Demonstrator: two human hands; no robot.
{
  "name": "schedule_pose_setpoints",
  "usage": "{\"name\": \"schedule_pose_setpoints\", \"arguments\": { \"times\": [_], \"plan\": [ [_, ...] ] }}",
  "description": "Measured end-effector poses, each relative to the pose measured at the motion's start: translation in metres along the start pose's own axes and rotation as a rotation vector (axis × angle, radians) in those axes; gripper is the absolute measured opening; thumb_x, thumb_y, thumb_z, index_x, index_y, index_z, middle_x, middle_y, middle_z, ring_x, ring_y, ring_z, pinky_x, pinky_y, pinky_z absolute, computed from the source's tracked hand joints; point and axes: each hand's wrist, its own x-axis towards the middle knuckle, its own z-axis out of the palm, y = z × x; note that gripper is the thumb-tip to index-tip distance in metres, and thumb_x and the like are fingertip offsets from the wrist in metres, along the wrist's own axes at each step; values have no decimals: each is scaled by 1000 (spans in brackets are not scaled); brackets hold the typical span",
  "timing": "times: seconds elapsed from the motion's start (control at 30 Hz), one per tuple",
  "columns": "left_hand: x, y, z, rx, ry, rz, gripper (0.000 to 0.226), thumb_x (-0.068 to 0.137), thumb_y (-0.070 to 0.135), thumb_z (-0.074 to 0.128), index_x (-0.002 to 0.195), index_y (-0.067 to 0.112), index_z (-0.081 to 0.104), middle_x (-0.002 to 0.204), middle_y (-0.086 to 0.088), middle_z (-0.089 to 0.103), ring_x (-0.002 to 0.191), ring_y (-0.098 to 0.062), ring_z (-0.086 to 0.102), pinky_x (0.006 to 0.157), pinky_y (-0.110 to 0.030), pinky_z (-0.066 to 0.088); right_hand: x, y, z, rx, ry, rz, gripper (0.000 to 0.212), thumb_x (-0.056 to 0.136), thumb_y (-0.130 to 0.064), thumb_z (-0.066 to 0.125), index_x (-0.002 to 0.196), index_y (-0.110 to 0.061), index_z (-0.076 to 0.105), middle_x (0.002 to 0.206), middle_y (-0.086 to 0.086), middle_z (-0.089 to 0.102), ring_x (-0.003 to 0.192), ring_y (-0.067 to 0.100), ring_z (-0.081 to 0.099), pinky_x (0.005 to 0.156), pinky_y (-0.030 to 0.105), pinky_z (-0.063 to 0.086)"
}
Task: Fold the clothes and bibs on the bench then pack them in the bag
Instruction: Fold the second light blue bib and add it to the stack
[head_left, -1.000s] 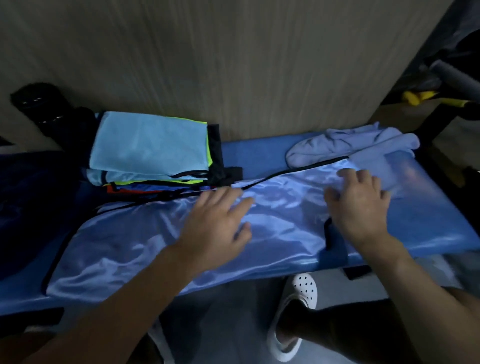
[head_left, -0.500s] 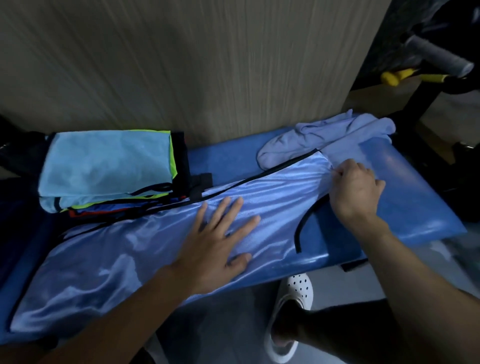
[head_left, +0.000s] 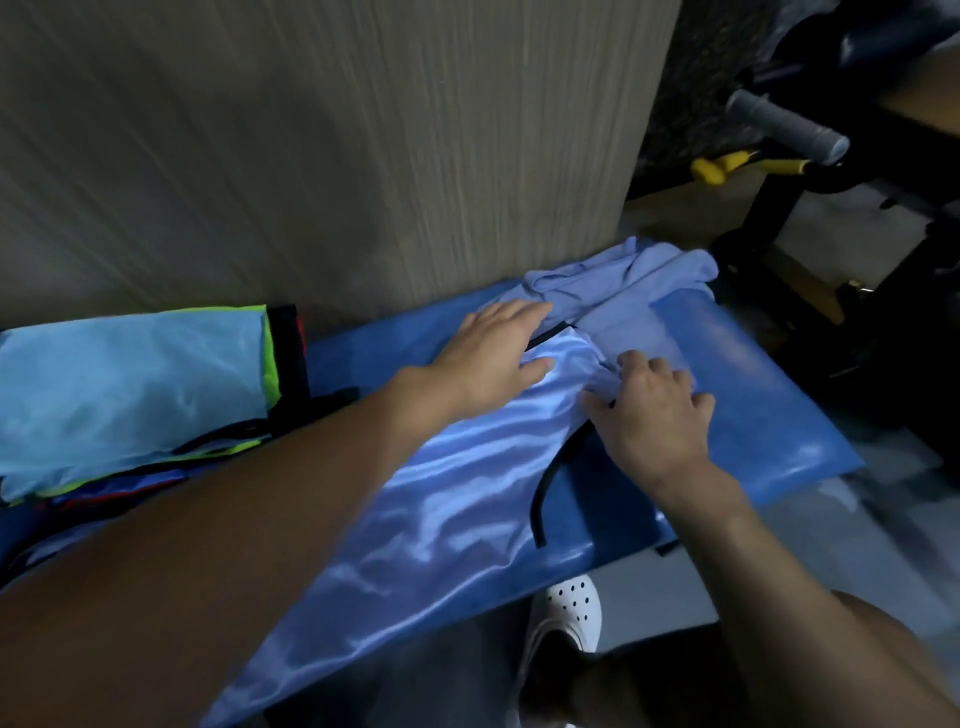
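A shiny light-blue bib (head_left: 457, 483) with black trim lies spread along the blue bench (head_left: 779, 415). My left hand (head_left: 493, 358) lies flat, fingers straight, on the bib's far right corner. Beside it my right hand (head_left: 649, 410) pinches the bib's right edge with curled fingers. A crumpled pale-blue garment (head_left: 623, 291) sits at the bench's far right end, just past both hands. A stack of folded clothes and bibs (head_left: 130, 395), light blue on top with neon yellow and black edges, rests at the left. No bag is in view.
A wood-grain wall (head_left: 337, 156) runs right behind the bench. Black exercise equipment with a grey padded handle (head_left: 784, 127) and a yellow part (head_left: 727, 166) stands to the right. My foot in a white clog (head_left: 566, 618) is on the floor below the bench edge.
My left hand has moved from the bib's middle to its far right corner. My right hand stays at the right edge, gripping the fabric. The view has swung to the right.
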Motion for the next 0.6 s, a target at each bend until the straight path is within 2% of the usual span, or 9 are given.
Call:
{"name": "schedule_pose_setpoints", "arguments": {
  "times": [0.07, 0.17, 0.27, 0.37, 0.47, 0.53, 0.6],
  "plan": [
    [23, 1, 0, 28, -43, 75, 65, 96, 33, 61, 153, 21, 33, 155, 1, 38, 143, -22, 32, 111, -34, 23, 2, 1, 0, 5, -19, 7, 45, 94, -45, 54, 126, -15, 49, 129, 10, 52, 124, 34, 41, 98, 46, 30],
    [44, 5, 0, 79, -96, 200, 50, 94, 28, 62, 142, 22, 49, 140, 4, 53, 132, -20, 42, 105, -39, 30, 6, 2, 0, 6, -21, 19, 35, 96, -38, 50, 122, -15, 50, 126, 9, 53, 122, 33, 42, 96, 45, 30],
    [59, 7, -2, 176, -151, 270, 43, 94, 26, 62, 137, 29, 55, 130, 10, 57, 129, -15, 42, 106, -37, 26, 9, 4, 3, -21, -5, 11, 24, 95, -26, 49, 117, -17, 53, 120, 6, 56, 117, 30, 44, 90, 42, 29],
    [65, 5, -5, 171, -130, 330, 24, 95, 26, 63, 118, 28, 67, 114, 11, 58, 120, -15, 43, 99, -31, 21, 10, 5, 3, 10, 24, 4, 16, 93, -21, 48, 106, -19, 57, 112, 4, 58, 111, 28, 45, 84, 39, 26],
    [62, 2, -12, 129, -67, 375, 7, 93, 24, 64, 100, 25, 65, 105, 13, 57, 115, -12, 45, 90, -31, 22, 10, 4, -1, 118, 90, -11, 5, 91, -18, 46, 90, -20, 50, 101, 5, 56, 103, 29, 46, 86, 40, 27],
    [58, 0, -22, 96, -41, 385, 3, 92, 23, 64, 95, 23, 62, 99, 12, 58, 109, -8, 49, 89, -31, 24, 8, 2, -3, 239, 152, -39, 6, 90, -17, 46, 84, -18, 47, 86, 2, 57, 89, 29, 50, 84, 40, 29],
    [51, -4, -33, 70, -39, 393, 3, 92, 23, 64, 91, 22, 62, 88, 12, 60, 95, -8, 54, 91, -33, 30, 4, 0, -8, 421, 159, -71, 8, 89, -16, 50, 82, -19, 47, 70, -5, 54, 77, 28, 49, 82, 39, 32]
  ]
}}
